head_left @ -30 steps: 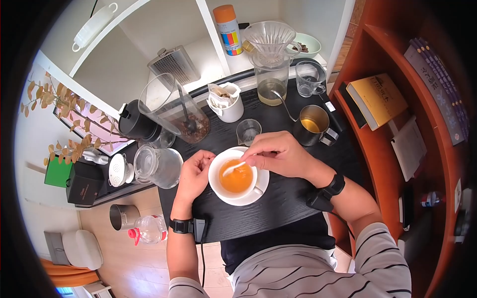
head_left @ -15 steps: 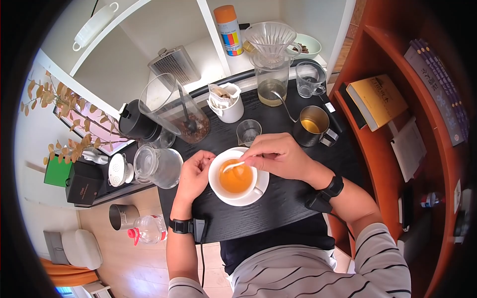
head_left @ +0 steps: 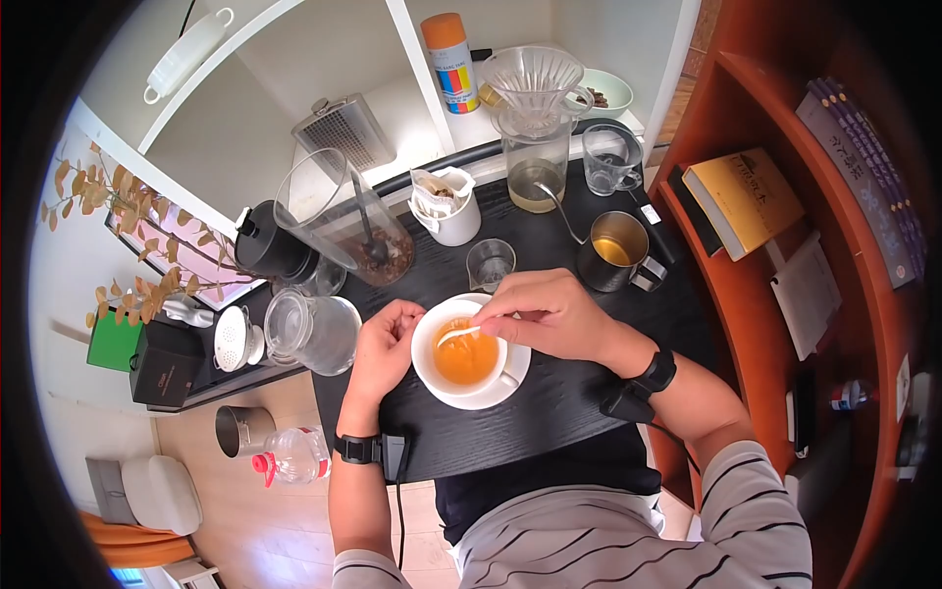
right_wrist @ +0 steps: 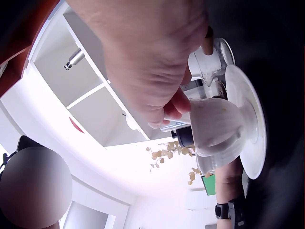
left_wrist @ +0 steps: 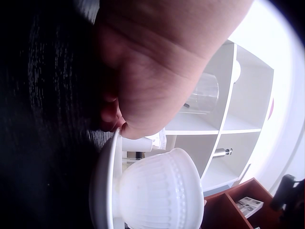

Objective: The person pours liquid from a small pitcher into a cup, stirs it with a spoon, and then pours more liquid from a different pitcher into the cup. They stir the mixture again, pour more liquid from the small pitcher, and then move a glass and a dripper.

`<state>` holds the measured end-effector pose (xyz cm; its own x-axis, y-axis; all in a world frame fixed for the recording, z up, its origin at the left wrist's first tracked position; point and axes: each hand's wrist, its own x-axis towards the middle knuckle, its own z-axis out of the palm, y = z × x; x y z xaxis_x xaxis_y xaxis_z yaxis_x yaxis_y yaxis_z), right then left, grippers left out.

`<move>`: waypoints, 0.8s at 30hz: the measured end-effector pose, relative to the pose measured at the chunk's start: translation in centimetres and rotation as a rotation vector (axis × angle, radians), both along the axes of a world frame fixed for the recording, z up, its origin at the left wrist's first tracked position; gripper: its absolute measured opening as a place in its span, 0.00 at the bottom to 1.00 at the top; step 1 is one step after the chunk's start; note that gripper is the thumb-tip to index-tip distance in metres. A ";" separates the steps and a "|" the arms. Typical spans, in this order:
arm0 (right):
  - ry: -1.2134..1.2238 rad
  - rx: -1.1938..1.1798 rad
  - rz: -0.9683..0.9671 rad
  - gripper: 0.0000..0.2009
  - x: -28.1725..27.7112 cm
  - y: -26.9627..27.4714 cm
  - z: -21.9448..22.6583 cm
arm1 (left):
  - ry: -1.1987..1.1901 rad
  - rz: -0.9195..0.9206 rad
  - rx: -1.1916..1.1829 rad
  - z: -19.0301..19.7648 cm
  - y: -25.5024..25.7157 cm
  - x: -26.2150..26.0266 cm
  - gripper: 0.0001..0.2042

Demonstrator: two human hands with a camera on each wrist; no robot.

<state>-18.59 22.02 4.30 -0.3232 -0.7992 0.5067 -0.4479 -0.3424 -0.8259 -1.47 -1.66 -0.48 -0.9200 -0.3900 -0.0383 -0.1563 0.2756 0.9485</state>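
A white cup [right_wrist: 214,121] with a ribbed outside stands on a white saucer [head_left: 523,366] near the table's front. Orange-brown liquid [head_left: 463,363] fills much of it. With thumb and fingertips, my right hand [head_left: 554,319] pinches a white spoon [head_left: 457,334], whose lower end dips into the liquid. My left hand [head_left: 385,351] is at the cup's left side; in the left wrist view its thumb and fingers pinch the saucer's edge. The cup's handle [head_left: 509,379] points toward the front right.
Behind the cup stand a small glass beaker [head_left: 480,268] and a white mug [head_left: 455,230] with a drip bag. A steel cup [head_left: 601,267] is at the right, a glass dripper [head_left: 535,79] behind. A glass pitcher [head_left: 334,334] and a tall glass vessel [head_left: 314,216] stand left.
The spoon has shifted slightly within the cup, and my right hand has moved a little down with it. My left hand stays at the saucer.
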 end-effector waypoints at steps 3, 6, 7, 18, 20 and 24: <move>0.064 -0.087 -0.080 0.04 -0.2 -0.1 -0.2 | 0.010 -0.017 -0.017 -0.1 -0.1 0.0 0.06; 0.005 -0.027 -0.105 0.05 -0.3 0.4 0.1 | 0.005 -0.010 -0.012 0.0 -0.1 0.0 0.06; -0.026 -0.012 -0.077 0.05 -0.3 0.4 0.0 | 0.005 -0.010 -0.012 -0.1 -0.1 0.0 0.06; 0.046 -0.037 -0.127 0.05 -0.3 0.2 0.3 | 0.006 -0.016 0.009 -0.3 -0.2 0.0 0.06; -0.007 -0.029 -0.162 0.05 -0.4 0.3 0.1 | 0.006 -0.017 0.005 -0.4 -0.3 0.0 0.06; -0.079 -0.006 -0.084 0.05 -0.4 0.5 0.0 | 0.003 -0.014 -0.027 -0.4 -0.3 0.0 0.07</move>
<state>-18.94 22.50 4.30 -0.4284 -0.7645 0.4817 -0.4086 -0.3115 -0.8579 -1.46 -1.94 -0.86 -0.9256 -0.3777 -0.0251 -0.1493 0.3033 0.9411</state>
